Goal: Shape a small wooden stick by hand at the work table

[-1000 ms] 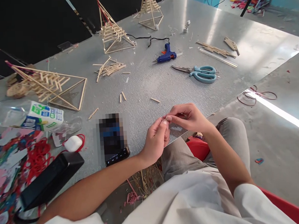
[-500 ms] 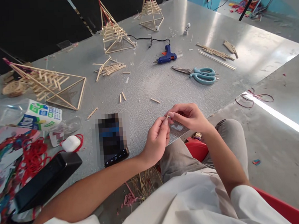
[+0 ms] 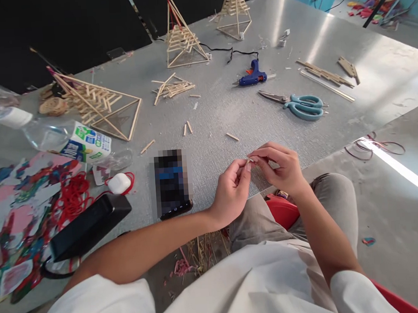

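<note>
My left hand is closed in a pinch, thumb against forefinger, just above the near edge of the table. Meeting it fingertip to fingertip, my right hand pinches at the same spot. A tiny pale piece shows between the fingertips; most of it is hidden, so its kind is unclear. Beyond the hands a short wooden stick lies on the table, with two more short sticks farther left. Blue-handled scissors and a blue glue gun lie farther back.
Stick-built pyramid frames stand at the left and back. A loose stick pile lies mid-table, longer sticks at the right. To my left are a phone, a plastic bottle, a black device and red cord.
My view has turned left, so the table and its things sit farther right in the picture. Both hands stay together in a pinch, with only slight finger movement.
</note>
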The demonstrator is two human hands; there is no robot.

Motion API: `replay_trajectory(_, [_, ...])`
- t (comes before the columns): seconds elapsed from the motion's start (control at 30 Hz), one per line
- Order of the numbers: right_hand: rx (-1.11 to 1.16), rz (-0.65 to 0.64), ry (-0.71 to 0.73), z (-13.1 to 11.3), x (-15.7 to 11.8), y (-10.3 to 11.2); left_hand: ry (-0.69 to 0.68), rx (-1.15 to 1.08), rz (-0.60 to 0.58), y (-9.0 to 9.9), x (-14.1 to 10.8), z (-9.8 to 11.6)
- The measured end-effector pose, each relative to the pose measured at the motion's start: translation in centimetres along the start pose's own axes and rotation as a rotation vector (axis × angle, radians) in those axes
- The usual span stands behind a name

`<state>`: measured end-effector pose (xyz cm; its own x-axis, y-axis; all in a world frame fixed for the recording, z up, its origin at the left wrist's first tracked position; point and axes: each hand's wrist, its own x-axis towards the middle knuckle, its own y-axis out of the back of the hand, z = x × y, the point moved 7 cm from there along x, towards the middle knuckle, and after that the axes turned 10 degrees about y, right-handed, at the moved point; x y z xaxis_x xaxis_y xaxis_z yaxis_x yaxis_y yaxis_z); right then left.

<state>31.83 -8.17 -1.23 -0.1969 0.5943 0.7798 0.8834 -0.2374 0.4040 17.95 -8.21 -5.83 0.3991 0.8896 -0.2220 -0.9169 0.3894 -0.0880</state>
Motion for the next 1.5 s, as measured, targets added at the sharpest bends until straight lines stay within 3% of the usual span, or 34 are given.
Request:
replay_trajectory(0.5, [0.120,0.027,-0.062,0.3,0.1,0.6,-0.056,0.046,-0.003,-0.1,-0.3,0.5])
replay_trajectory(0.93, [-0.008,-0.012,-0.016,-0.1,0.1,0.5,-0.083,0.122,0.011,-0.5,-0.4,1.4])
replay_trajectory(1.17, [0.114,-0.006,-0.203,1.6,-0.5,0.8,0.006,0.047,-0.084,-0.7,-0.7,0.8])
replay_trajectory(1.33, [0.160,0.219,-0.261,1.7,-2.1,2.5,0.023,-0.007,-0.112,-0.7,-0.7,0.8])
replay_trajectory(1.43, [0.195,0.381,-0.266,0.9,-5.5,4.7,0.020,-0.068,-0.108,-0.7,-0.4,0.9])
replay_trajectory(1.5, [0.227,0.424,-0.300,0.9,-9.0,6.2,0.036,-0.099,-0.125,-0.9,-0.3,0.9])
